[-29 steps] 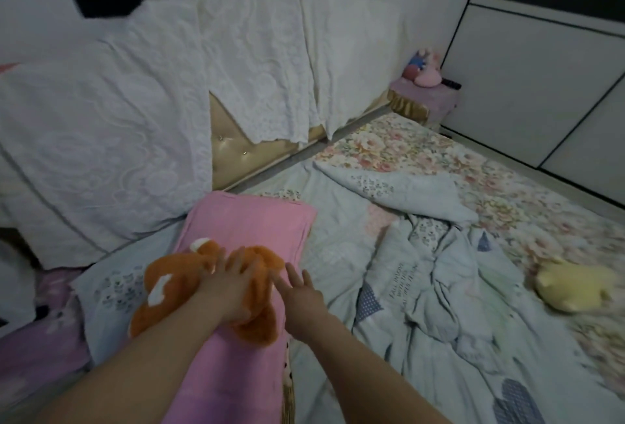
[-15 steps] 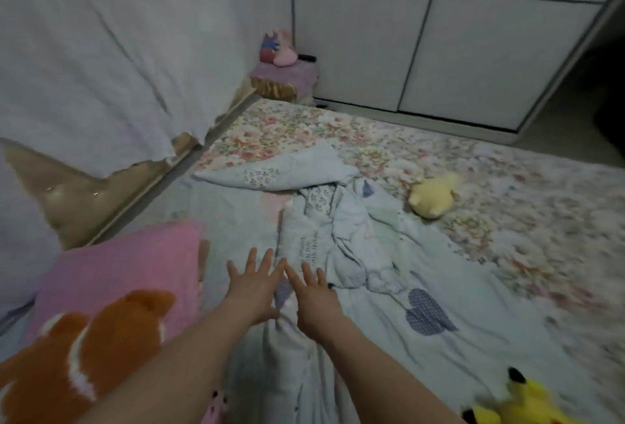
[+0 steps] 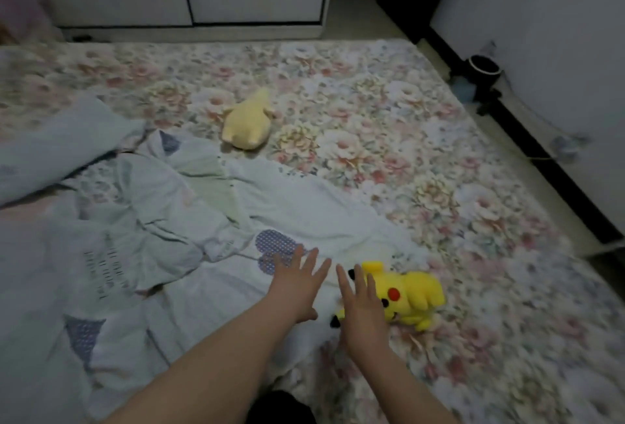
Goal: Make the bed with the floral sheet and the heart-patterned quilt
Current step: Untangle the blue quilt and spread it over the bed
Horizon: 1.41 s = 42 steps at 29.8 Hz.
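Left hand and right hand are spread, empty; clear the yellow plush beside your right hand before spreading the heart-patterned quilt, crumpled under your left hand on the floral sheet.

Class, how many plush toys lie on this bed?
2: a pale yellow plush on the floral sheet, a bright yellow plush by the right hand. Others may be hidden.
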Available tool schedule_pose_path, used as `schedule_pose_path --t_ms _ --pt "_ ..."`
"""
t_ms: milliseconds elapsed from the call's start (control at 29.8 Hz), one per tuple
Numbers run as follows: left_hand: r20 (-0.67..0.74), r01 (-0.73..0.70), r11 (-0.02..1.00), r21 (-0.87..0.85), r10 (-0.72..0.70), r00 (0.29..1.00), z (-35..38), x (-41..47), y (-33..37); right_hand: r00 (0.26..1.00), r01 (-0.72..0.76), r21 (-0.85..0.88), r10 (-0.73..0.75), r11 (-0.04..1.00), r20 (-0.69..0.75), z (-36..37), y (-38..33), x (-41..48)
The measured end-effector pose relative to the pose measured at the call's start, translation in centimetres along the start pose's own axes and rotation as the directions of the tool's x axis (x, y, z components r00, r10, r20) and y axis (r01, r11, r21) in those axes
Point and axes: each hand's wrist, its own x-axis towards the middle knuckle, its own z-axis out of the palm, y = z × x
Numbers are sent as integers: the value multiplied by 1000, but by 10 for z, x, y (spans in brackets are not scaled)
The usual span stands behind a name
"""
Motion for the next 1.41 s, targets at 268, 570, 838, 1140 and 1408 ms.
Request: schedule_pose_path --t_ms 268,570,838,1140,1408 --pt "50 -169 985 26 167 985 5 83 71 970 -212 -114 224 971 98 24 101 19" --pt "96 -192 981 -19 193 976 42 123 68 944 -80 -327 177 942 278 60 136 73" --pt "96 -123 964 -234 148 984 56 123 54 974 -79 -363 149 928 169 72 134 96" --pt "99 140 845 -516 -103 990 42 39 -33 761 -619 664 111 419 640 1 30 104" --pt "14 248 537 -806 -402 916 63 -88 -92 717 -578 736 -212 352 664 3 -118 51"
